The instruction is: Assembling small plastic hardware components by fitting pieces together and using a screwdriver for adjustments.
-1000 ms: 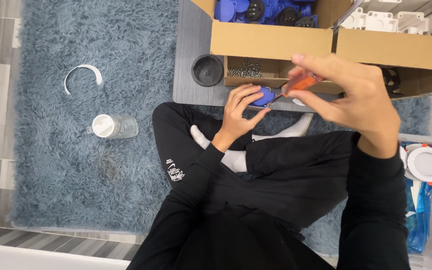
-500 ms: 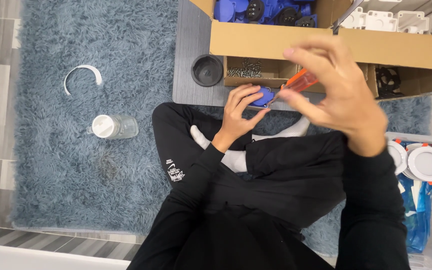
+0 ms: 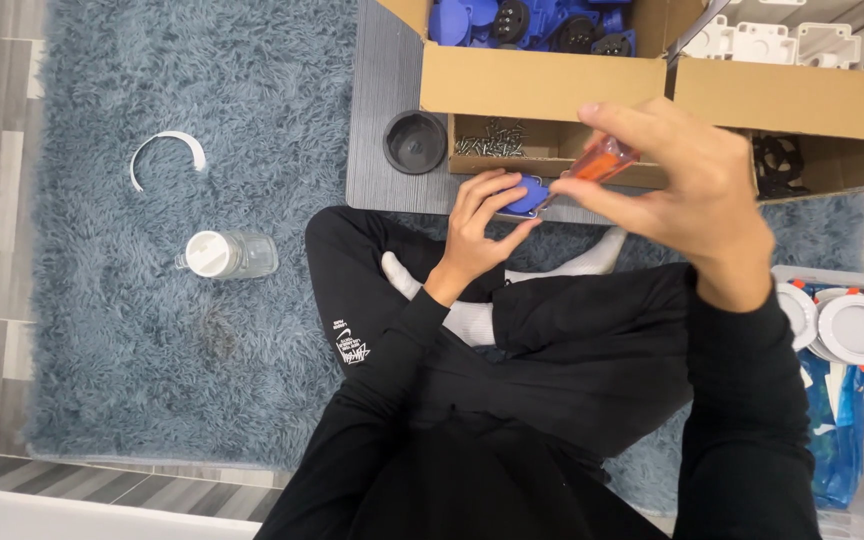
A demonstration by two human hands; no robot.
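1. Far to the left of the left hand, a thin white plastic arc-shaped strip [image 3: 167, 150] lies on the shaggy blue-grey rug [image 3: 102, 350].
2. Below that strip, and well left of the left hand, a clear plastic bottle with a white cap [image 3: 227, 254] lies on its side on the rug.
3. Just up and left of the left hand, a round black plastic cap [image 3: 416, 142] sits on a grey board [image 3: 377, 150].
4. The left hand [image 3: 482, 225] is clamped on a small blue plastic part [image 3: 526, 195], fingers curled around it above the crossed legs.
5. Directly above that hand, an open brown cardboard box [image 3: 542, 85] holds blue and black plastic parts; a lower compartment holds loose metal screws [image 3: 492, 140].
6. The right hand [image 3: 697, 195] is closed on an orange translucent-handled screwdriver [image 3: 597, 160], whose tip meets the blue part.
7. Above the right hand, a second cardboard box [image 3: 792, 95] holds white plastic parts.
8. Below and right of the right hand, round white disc-shaped fittings [image 3: 857, 328] rest in a clear bin.
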